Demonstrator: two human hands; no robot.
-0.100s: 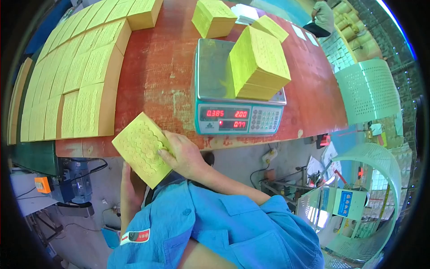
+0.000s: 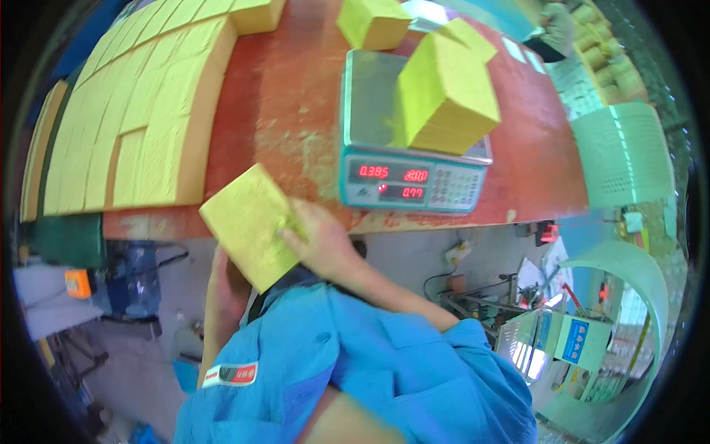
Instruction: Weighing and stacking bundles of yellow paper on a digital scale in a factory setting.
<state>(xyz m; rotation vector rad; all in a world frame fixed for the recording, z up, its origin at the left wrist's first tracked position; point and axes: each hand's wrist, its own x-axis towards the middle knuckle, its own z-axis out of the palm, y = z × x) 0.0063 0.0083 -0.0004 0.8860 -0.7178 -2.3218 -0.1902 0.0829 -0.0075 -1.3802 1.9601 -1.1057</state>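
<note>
A thick stack of yellow paper (image 2: 251, 229) is tilted in front of me, just off the table's front edge. My right hand (image 2: 322, 240) grips its right side, closed with the thumb on the top face and the fingers underneath. Below the stack's lower left edge is my left hand (image 2: 231, 285), its fingers hidden, so I cannot tell whether it touches the paper. Ahead to the right, a digital scale (image 2: 370, 111) with lit red digits bears a taller yellow paper stack (image 2: 447, 96).
Rows of yellow paper stacks (image 2: 140, 126) fill the left of the red table (image 2: 288, 111). Another yellow stack (image 2: 373, 22) and white sheets (image 2: 425, 15) lie behind the scale. A perforated curved chair (image 2: 621, 152) stands at right. A person (image 2: 555, 29) is at the far right.
My view has shifted, so the whole scene appears farther right and slightly higher, with some blur. The paper stack stays in my right hand; the scale's load looks unchanged.
</note>
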